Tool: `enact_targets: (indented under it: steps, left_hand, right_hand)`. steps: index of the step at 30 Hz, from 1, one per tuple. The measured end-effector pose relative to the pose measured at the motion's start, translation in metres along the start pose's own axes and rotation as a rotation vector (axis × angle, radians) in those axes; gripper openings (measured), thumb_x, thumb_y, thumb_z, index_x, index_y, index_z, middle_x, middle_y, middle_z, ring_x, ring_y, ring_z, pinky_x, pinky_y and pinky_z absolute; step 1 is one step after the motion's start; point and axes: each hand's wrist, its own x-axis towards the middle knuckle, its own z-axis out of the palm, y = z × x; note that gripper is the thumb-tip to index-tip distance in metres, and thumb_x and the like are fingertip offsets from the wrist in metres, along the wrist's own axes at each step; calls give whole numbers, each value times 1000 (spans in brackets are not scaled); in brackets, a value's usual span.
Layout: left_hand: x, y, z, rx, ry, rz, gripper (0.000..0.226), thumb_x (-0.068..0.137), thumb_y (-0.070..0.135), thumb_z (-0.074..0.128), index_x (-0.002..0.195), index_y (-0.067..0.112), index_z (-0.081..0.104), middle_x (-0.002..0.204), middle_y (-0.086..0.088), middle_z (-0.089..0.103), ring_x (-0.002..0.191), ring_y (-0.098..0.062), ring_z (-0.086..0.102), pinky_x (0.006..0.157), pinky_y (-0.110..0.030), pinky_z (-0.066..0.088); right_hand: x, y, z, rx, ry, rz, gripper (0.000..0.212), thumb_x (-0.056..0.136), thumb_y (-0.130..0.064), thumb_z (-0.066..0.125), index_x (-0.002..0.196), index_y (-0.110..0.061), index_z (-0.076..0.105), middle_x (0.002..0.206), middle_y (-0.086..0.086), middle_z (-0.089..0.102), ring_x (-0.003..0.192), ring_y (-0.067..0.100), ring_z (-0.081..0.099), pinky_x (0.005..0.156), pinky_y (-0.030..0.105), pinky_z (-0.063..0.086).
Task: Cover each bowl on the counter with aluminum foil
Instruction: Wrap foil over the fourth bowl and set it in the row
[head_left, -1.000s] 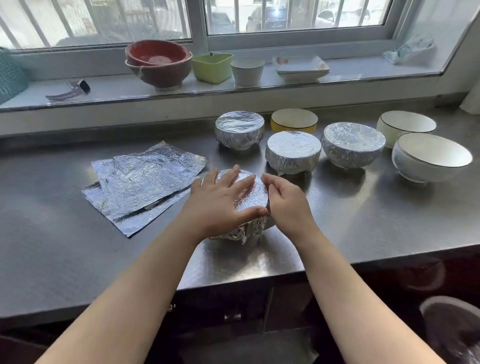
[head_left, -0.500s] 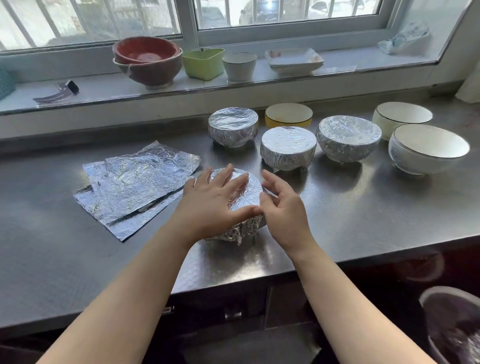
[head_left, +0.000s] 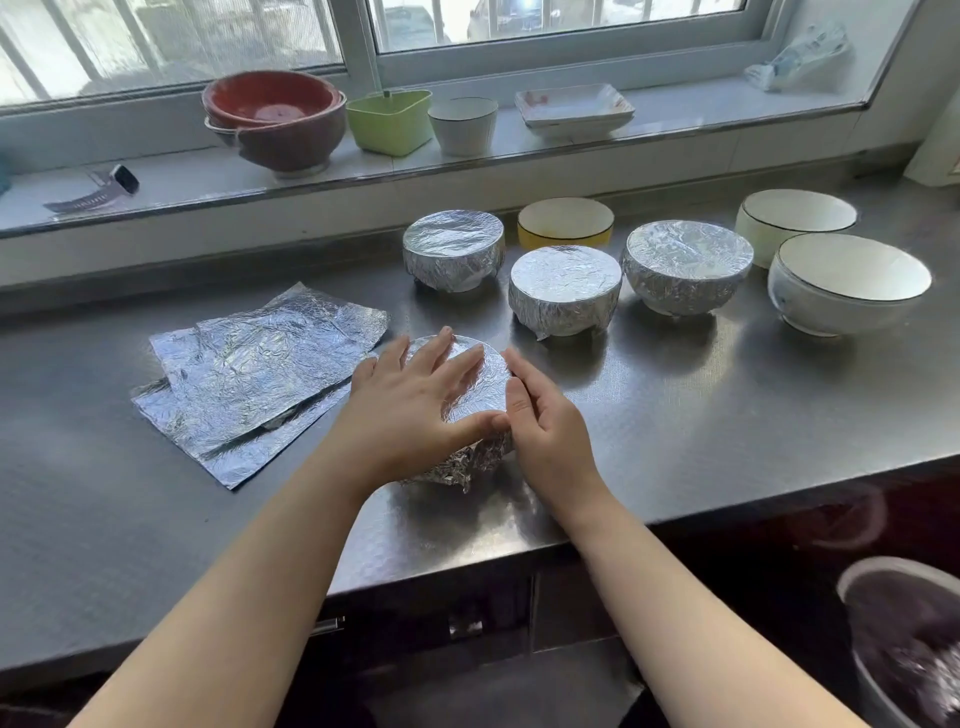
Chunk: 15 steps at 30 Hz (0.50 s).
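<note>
A foil-wrapped bowl (head_left: 485, 364) stands near the front of the steel counter (head_left: 675, 415). My left hand (head_left: 410, 402) lies flat on its foil top, fingers spread and thumb along the near rim. My right hand (head_left: 545, 421) presses the foil against the bowl's right side with straight fingers. Behind stand three more foil-covered bowls (head_left: 453, 248) (head_left: 565, 288) (head_left: 688, 270). A yellow bowl (head_left: 565, 221) and two white bowls (head_left: 797, 221) (head_left: 852, 280) are uncovered. Loose foil sheets (head_left: 260, 374) lie to the left.
On the windowsill stand stacked red bowls (head_left: 275, 119), a green container (head_left: 389, 122), a white cup (head_left: 462, 124), a square dish (head_left: 574, 109) and a watch (head_left: 98, 189). A dark round bin (head_left: 904, 644) sits on the floor at lower right.
My right hand has slid from the top right edge down onto the bowl's right side. My left hand keeps pressing on the top.
</note>
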Motion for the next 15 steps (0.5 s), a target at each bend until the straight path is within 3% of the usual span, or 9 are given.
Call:
enact_targets:
  steps: [10,15]
  left_hand:
    - [0,1,-1,-1,-8,-3,113,48,100,-13,150,53,7,163,13,4,150,-27,4,117,-49,11]
    - [-1,3,-1,-2,-10,-18,113,48,100,-11,150,53,7,163,15,3,150,-26,3,117,-50,10]
  right_hand:
    - [-3,7,1,-2,-24,98,43,104,-33,41,143,-17,49,145,-6,51,134,-1,41,109,15,30]
    - [2,6,-1,-64,-83,96,57,95,-51,33,141,-24,51,136,-6,60,129,7,50,112,33,37]
